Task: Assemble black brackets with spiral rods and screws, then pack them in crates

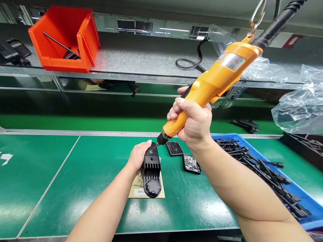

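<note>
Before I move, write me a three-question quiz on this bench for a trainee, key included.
1. Which hand grips the long orange power screwdriver?
2. True or false: the red, open-fronted plastic bin stands on the green worktop.
3. The slender black stalk-like parts lie in a shallow rectangular tray. Its colour is: A) yellow, B) blue, C) white.

Key: 1. The right hand. 2. False; it stands on the grey metal shelf. 3. B.
</note>
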